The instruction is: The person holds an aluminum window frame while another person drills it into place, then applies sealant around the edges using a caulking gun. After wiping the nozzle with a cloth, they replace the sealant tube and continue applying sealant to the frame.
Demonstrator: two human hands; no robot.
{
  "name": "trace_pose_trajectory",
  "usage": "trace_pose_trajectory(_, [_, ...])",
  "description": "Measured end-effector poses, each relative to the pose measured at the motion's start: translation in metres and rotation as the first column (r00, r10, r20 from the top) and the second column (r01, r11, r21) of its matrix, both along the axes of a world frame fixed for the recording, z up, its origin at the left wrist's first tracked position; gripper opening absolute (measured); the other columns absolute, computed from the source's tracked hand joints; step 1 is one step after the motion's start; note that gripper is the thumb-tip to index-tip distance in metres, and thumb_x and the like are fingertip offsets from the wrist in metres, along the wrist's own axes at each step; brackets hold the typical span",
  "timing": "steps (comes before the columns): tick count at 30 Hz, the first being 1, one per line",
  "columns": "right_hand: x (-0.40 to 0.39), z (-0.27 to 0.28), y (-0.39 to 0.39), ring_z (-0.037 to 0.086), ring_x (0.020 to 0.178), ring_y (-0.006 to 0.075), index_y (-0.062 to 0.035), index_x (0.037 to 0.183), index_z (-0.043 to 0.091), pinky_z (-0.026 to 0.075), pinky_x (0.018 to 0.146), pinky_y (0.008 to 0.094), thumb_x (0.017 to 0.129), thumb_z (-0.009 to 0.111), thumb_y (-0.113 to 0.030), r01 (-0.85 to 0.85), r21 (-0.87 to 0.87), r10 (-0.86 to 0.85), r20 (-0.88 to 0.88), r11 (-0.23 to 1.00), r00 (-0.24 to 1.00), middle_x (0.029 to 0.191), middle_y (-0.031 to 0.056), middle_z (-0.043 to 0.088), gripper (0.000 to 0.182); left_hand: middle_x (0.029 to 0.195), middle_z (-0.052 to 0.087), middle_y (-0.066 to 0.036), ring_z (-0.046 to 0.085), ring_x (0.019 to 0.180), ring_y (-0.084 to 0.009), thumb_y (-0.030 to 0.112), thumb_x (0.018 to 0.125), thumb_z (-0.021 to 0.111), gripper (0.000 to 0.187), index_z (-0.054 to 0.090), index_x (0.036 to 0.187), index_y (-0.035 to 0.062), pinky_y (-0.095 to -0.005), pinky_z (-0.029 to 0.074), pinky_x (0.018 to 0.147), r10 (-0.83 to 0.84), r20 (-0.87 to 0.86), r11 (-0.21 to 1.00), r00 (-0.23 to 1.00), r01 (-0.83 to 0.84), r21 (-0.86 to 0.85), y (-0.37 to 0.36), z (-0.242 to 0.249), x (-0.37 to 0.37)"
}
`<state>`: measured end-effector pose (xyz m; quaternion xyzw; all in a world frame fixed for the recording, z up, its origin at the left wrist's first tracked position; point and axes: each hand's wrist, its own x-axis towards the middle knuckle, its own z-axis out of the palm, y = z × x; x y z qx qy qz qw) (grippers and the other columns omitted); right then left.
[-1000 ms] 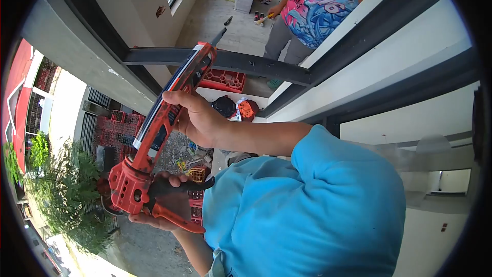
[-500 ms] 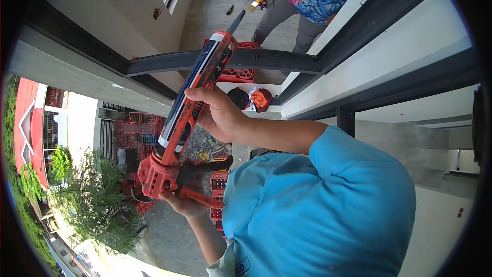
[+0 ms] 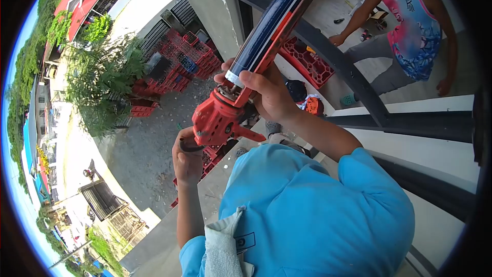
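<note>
One red caulking gun (image 3: 220, 120) up in the air past the blue shirt (image 3: 318, 210), tilted, with a dark blue tube (image 3: 269, 25) in its frame. Right hand (image 3: 271, 92) closed around the frame and the tube's low end, thumb on the tube. Left hand (image 3: 185, 159) curled on the black hook (image 3: 190, 147) at the back. Red crates (image 3: 177, 54) down below, off to the left.

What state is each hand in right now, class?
Left hand: closed around the dark hook on the red caulking gun.
Right hand: closed around the tube near its base.
</note>
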<state>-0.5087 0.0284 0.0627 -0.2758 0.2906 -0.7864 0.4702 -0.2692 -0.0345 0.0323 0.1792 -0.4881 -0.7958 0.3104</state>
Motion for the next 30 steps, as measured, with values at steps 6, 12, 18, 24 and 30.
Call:
trace_pose_trajectory(6, [0.021,0.048,-0.024,0.059,0.112,0.0292,-0.0082,0.140,0.021,0.052,0.093,0.0417,0.091,0.056,-0.015,-0.173,0.023,0.175,-0.090,0.985,0.981,0.123,0.0161,0.050,0.061,0.084,0.056,-0.009,0.047,0.070,-0.0129,0.035,0.098,0.049,0.044,0.047,0.071,0.0007,-0.0245,0.036,0.065,0.414,0.107,0.727,0.904,-0.258,-0.636,0.017,0.040,0.008])
trace_pose_trajectory(12, [0.058,0.125,-0.002,0.026,0.136,0.0417,-0.0004,0.147,-0.006,0.024,0.111,0.0495,0.067,0.083,-0.037,-0.044,-0.037,-0.029,-0.983,0.998,0.180,0.140,0.0248,0.026,0.125,0.079,0.061,-0.015,0.055,0.063,-0.0185,0.033,0.099,0.046,0.045,0.048,0.066,0.0015,-0.0282,0.042,0.056,0.661,-0.172,0.329,0.731,-0.488,-0.808,0.019,0.082,0.021])
trace_pose_trajectory(18, [0.056,0.103,-0.002,0.050,0.113,0.0322,-0.0144,0.107,0.062,0.039,0.095,0.0460,0.051,0.090,-0.040,0.036,-0.216,-0.215,-0.976,0.976,-0.021,0.120,0.0099,0.054,0.068,0.083,0.063,-0.019,0.061,0.065,-0.0238,0.029,0.095,0.053,0.040,0.051,0.067,0.0007,-0.0311,0.049,0.054,0.584,-0.293,0.155,0.757,-0.458,-0.875,0.021,0.101,0.005])
trace_pose_trajectory(24, [0.038,0.095,-0.004,0.044,0.122,0.0359,-0.0132,0.120,0.057,0.020,0.109,0.0560,0.055,0.084,-0.047,-0.009,-0.448,-0.448,-0.892,0.894,-0.055,0.124,0.0127,0.053,0.078,0.075,0.059,-0.016,0.057,0.056,-0.0229,0.028,0.090,0.061,0.039,0.051,0.064,0.0007,-0.0317,0.045,0.047,0.472,-0.375,0.057,0.798,-0.452,-0.890,0.013,0.115,-0.011])
trace_pose_trajectory(30, [0.028,0.078,-0.025,0.054,0.113,0.0271,-0.0123,0.117,0.057,0.026,0.106,0.0507,0.067,0.076,-0.055,0.102,-0.568,-0.537,-0.813,0.817,-0.225,0.116,0.0093,0.058,0.068,0.069,0.052,-0.011,0.054,0.057,-0.0228,0.032,0.080,0.071,0.041,0.050,0.065,0.0008,-0.0320,0.043,0.045,0.420,-0.386,-0.087,0.821,-0.387,-0.918,-0.005,0.143,-0.018])
